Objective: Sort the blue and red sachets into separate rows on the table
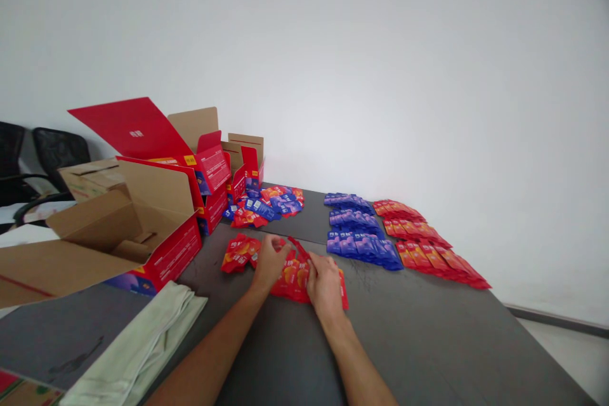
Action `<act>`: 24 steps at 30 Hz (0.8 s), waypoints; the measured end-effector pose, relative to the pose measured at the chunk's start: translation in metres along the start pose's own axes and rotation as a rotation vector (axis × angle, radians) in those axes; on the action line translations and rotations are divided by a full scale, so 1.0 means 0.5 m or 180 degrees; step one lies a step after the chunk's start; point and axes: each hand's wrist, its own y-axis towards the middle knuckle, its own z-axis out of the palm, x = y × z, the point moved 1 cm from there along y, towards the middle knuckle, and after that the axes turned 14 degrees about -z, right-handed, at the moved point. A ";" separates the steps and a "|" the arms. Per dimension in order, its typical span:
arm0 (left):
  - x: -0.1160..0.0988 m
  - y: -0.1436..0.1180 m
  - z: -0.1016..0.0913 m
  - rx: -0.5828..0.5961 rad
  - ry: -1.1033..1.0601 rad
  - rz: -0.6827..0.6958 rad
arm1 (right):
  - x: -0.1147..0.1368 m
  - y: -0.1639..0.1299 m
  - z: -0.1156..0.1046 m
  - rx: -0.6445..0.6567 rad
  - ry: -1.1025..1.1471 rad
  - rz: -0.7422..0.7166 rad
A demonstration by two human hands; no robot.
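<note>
Both your hands, left hand [269, 261] and right hand [325, 283], are pressing down, fingers spread, on flat red foil sachets [295, 276] mid-table; sorted blue rows [356, 235] and red rows [428, 244] are lying finished, a mixed loose heap [269, 203] awaiting sorting.

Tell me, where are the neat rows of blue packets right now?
In the head view, the rows of blue packets lie on the dark table, right of centre, beyond the right hand, with the rows of red packets just to their right.
</note>
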 end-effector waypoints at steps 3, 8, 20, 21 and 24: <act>-0.007 -0.018 0.009 0.0571 -0.0491 -0.0309 | 0.013 0.000 0.007 -0.0057 0.0011 -0.0302; -0.009 -0.022 0.014 0.0757 -0.1177 -0.0394 | 0.053 -0.007 0.022 -0.0084 0.0101 -0.0732; -0.019 -0.010 -0.017 0.1188 -0.1282 -0.0647 | 0.027 -0.012 0.048 -0.0055 0.1051 0.0412; -0.018 -0.009 -0.021 0.1228 -0.1049 -0.0687 | 0.023 -0.012 0.054 -0.0080 0.1101 0.0466; -0.007 -0.003 -0.035 0.1126 -0.0371 -0.0781 | 0.019 -0.012 0.063 -0.0140 0.1266 0.0610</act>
